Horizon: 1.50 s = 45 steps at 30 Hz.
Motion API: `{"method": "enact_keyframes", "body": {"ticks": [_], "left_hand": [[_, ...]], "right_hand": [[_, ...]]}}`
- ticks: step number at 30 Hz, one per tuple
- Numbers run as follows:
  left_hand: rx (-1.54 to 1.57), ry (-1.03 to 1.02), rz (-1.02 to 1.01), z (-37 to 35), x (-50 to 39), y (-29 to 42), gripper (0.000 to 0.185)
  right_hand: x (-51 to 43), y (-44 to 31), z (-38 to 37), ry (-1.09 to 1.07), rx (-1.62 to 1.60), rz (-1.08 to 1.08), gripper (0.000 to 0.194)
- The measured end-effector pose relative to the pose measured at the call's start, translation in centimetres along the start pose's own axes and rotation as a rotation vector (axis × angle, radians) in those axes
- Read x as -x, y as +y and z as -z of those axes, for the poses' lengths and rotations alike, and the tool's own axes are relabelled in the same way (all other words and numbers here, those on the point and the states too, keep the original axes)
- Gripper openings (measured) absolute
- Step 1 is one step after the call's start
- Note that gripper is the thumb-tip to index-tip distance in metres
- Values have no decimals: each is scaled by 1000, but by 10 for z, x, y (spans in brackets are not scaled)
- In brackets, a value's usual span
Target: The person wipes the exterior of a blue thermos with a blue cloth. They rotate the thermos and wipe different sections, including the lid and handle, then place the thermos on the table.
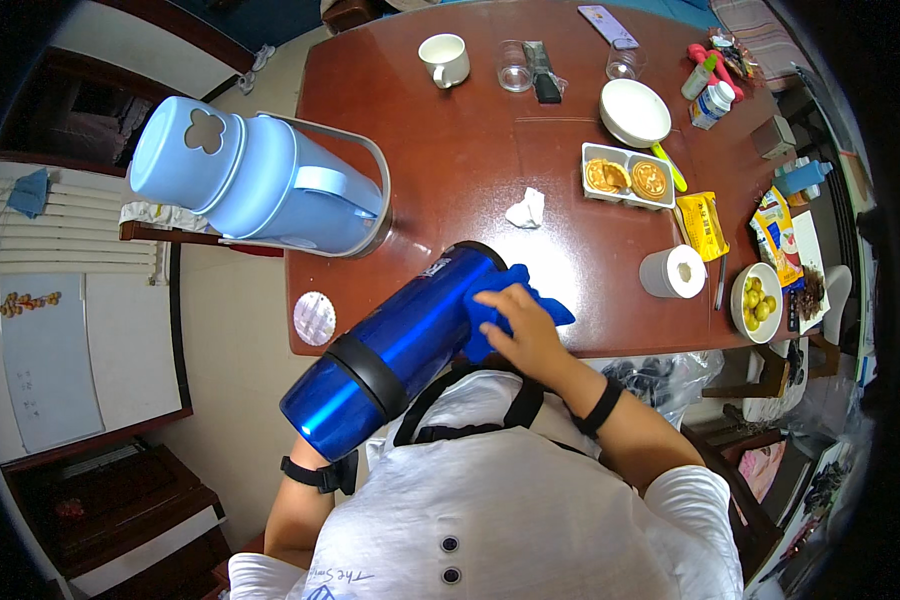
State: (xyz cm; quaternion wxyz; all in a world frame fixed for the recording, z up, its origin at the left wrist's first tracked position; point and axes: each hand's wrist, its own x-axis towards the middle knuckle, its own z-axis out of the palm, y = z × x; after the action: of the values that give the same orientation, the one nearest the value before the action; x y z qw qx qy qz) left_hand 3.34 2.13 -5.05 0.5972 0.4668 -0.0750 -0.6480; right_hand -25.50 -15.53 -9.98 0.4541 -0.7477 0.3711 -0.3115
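Observation:
A shiny blue vacuum flask (412,322) with a black band slants over the front edge of the table, tilted, its lower left end above my left forearm. My left hand is hidden behind the flask; only the wrist with a black strap shows, running up under it. My right hand (521,326) holds a dark blue cloth (484,341) against the flask's side near the far end. The thumb and fingers are bent over the cloth, part of which sticks out to the right.
On the reddish-brown table (450,157) stand a large light-blue insulated jug (270,180), a white mug (445,61), a crumpled tissue (526,208), a pastry tray (622,199), a tissue roll (671,271) and a fruit bowl (736,304). A round coaster (315,319) lies near the left corner.

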Motion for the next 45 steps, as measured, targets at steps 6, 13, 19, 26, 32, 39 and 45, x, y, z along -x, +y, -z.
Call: {"method": "enact_keyframes", "body": {"ticks": [6, 13, 19, 26, 32, 39, 45], "left_hand": [[277, -88, 58, 6, -7, 1, 39], [110, 37, 76, -12, -2, 8, 33], [-487, -24, -105, -50, -30, 24, 29], [-1694, -246, -567, -80, -58, 53, 32], [-1683, -111, -684, -98, -56, 46, 33], [-966, 28, -166, -84, -65, 29, 37], [-290, 77, 221, -87, -54, 33, 30]], "right_hand": [[2, 72, -1, 185, 245, -236, 38], [-2, 65, 40, 261, -619, -456, 22], [-16, 1, 74, 186, -694, -495, 21], [-19, -21, 19, -45, 13, 96, 19], [-5, 9, 12, 41, 113, 13, 29], [6, 29, 14, 155, 176, -67, 26], [19, 27, 17, 174, 190, -70, 25]]}}
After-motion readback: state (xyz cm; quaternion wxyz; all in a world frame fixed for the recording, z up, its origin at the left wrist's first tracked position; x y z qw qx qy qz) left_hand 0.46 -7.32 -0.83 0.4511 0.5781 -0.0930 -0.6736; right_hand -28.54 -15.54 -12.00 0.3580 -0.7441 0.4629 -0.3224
